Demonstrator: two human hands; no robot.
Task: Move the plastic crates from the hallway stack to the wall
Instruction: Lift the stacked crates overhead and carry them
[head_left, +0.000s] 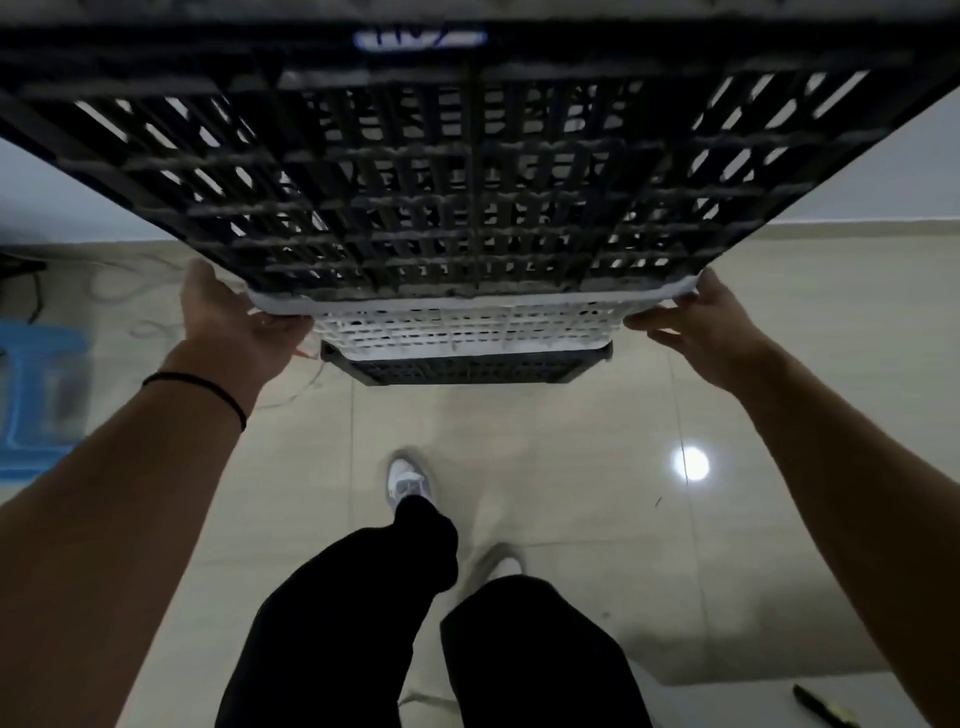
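A: While we carry the crates, where do our hands go?

B: One on each side. Our left hand (236, 319) and right hand (698, 325) are far apart, gripping the two ends of the white crate (462, 325). The big black crate (441, 171) sits on top of it, above our hands and close to our face. A smaller black crate (467, 366) hangs under the white one.

A: How do we do it well?

B: We should keep both hands level so the stack does not tip, take small steps on the shiny floor (571, 441), and watch for the cords (130, 291) beyond our left hand.

Blurred, unreadable label on crate (467, 182)
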